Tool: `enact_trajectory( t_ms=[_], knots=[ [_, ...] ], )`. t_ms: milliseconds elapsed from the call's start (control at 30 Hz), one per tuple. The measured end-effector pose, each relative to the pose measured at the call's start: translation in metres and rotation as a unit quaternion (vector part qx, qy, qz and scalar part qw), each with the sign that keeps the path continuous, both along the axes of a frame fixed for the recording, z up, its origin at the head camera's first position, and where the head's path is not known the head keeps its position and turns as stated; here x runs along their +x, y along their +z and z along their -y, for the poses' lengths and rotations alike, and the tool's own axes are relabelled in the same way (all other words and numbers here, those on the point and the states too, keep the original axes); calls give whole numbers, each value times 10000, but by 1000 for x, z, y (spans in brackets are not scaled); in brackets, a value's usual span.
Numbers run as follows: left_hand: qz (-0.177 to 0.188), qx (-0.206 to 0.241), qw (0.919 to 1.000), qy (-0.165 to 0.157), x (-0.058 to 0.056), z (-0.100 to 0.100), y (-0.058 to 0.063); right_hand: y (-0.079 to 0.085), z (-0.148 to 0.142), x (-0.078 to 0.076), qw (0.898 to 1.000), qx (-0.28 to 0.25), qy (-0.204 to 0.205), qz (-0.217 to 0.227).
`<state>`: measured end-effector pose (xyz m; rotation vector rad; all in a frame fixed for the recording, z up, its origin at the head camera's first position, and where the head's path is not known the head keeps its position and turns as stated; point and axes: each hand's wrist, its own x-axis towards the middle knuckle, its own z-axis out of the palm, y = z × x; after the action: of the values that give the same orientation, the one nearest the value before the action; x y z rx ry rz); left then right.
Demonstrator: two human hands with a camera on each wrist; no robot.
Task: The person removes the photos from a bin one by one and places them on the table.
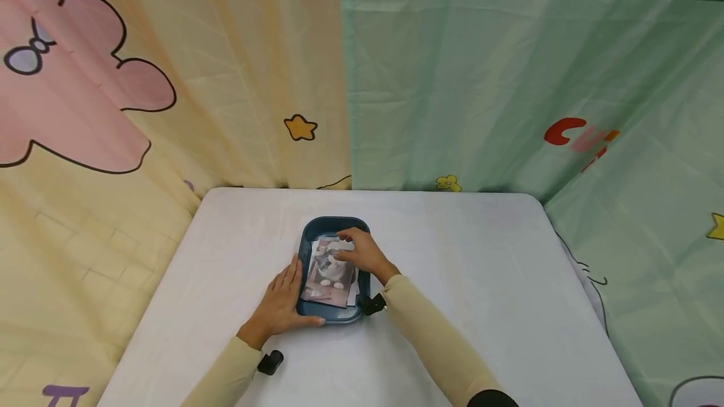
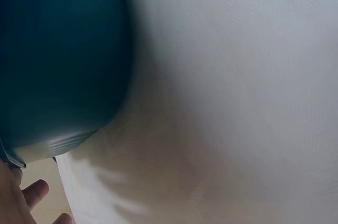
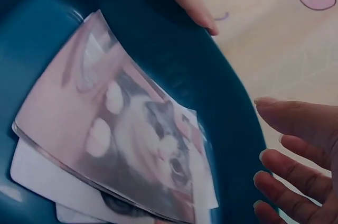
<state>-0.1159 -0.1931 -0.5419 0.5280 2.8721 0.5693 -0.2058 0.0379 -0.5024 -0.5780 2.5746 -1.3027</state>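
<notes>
A dark blue tray (image 1: 334,314) stands on the white table, holding a small stack of printed pictures. The top cat picture (image 3: 142,145) shows a grey and white cat on pink, and white sheet edges stick out beneath it. My left hand (image 1: 279,303) rests against the tray's left side, fingers straight and thumb stretched along the near rim. Over the far part of the stack hovers my right hand (image 1: 362,253), thumb and fingers apart with nothing between them. In the left wrist view the tray's outer wall (image 2: 63,60) fills the upper left.
A white cloth covers the table (image 1: 464,269). Behind it hang a yellow curtain (image 1: 254,80) and a green curtain (image 1: 452,80). Small black devices (image 1: 270,362) are strapped at both wrists.
</notes>
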Motion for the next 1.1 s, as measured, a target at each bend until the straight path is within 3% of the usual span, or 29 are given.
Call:
enact_trajectory(
  t_ms=[467, 700, 967, 1100],
  knots=[
    [9, 44, 10000, 36, -1, 0, -2, -30, 33, 2, 9969, -82, -718, 302],
    [48, 49, 10000, 65, -1, 0, -2, -47, 42, 4, 9907, 796, -1103, -42],
    [63, 62, 9999, 52, 0, 0, -2, -46, 45, 8, 9881, 954, -1205, 49],
    [89, 39, 9999, 59, -1, 0, -2, -45, 45, 9, 9899, 928, -1055, 163]
  ],
)
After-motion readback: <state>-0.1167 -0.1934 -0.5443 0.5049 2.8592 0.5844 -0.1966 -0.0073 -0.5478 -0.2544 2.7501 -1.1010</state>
